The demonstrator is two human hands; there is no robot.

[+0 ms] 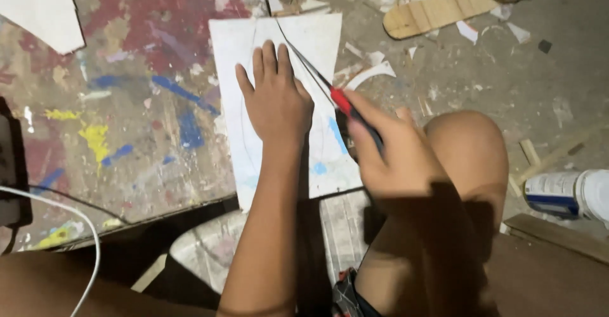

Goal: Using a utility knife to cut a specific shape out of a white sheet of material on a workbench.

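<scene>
The paint-splashed board [127, 133] I work on carries everything, and the white sheet [317, 44] lies flat at its near right corner, its bottom edge reaching just past the board's near edge toward my knee [466, 146]. The sheet looks thin, light and fairly stiff, like card; I judge it would slide or buckle if left loose, so it wants holding flat close beside the cut line rather than at a far corner. My left hand [276, 101] does that, palm down, fingers spread and pressing on the sheet's middle, grasping nothing. My right hand [393, 158] is clenched round the red-handled cutter [342, 101], whose thin blade runs up along a dark slanted line toward the sheet's top edge, close beside my left fingers, which are what stands nearest its path. Off the board's far right lies a flat wooden piece [438, 9]; a spray can [564, 193] lies on its side by my knee; a white cable [89, 228] crosses the near left corner; paper scraps [371, 73] litter the floor.
</scene>
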